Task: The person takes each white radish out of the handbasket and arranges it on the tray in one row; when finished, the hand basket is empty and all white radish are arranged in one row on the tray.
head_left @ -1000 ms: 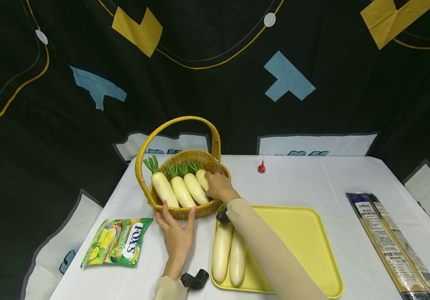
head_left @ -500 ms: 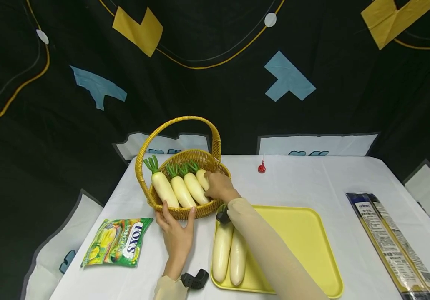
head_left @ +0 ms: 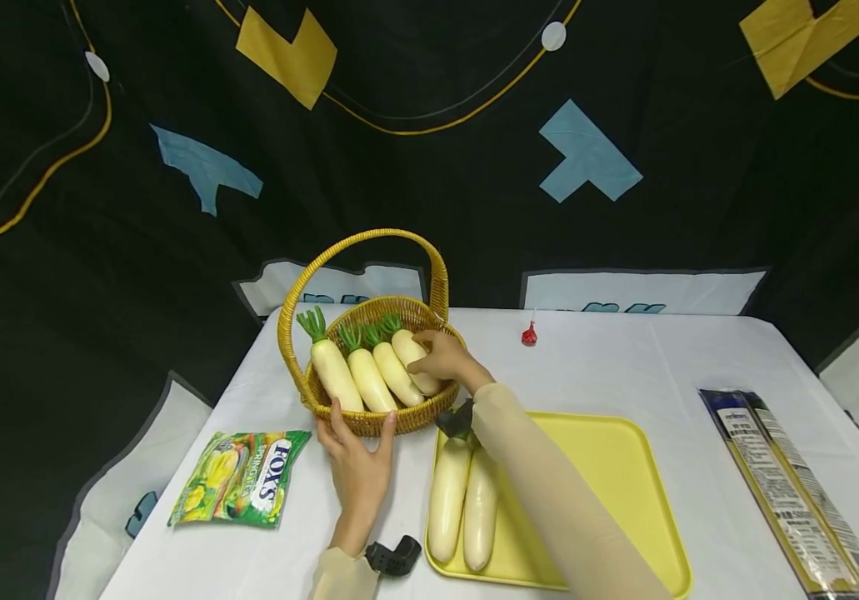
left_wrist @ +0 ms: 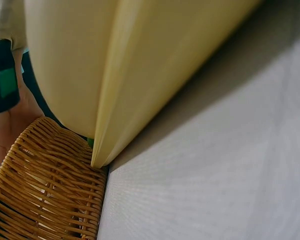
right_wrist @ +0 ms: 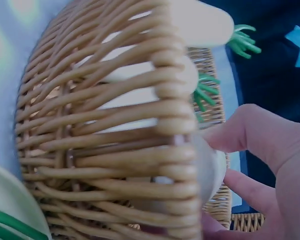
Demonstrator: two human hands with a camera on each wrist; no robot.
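A yellow wicker basket (head_left: 369, 423) with a tall handle holds several white radishes with green tops. My right hand (head_left: 450, 360) is inside its right side, thumb and fingers round the rightmost radish (head_left: 408, 347). The right wrist view shows that hand (right_wrist: 285, 165) pinching the pale radish (right_wrist: 210, 167) behind the woven wall (right_wrist: 110, 165); some fingertips are hidden. My left hand (head_left: 360, 471) rests against the basket's front, thumb and fingers spread and fairly straight. In the left wrist view the woven side (left_wrist: 50, 185) is at lower left.
Two white radishes (head_left: 447, 500) (head_left: 480, 508) lie on the left of a yellow tray (head_left: 601, 467), under the right forearm. A green Fox's bag (head_left: 242, 479) lies left, a small red item (head_left: 529, 335) behind, long packets (head_left: 789, 492) at right.
My right hand has lifted slightly and shifted right, and more of the rightmost radish shows. The left hand stays at the basket's front. The head view has shifted a little.
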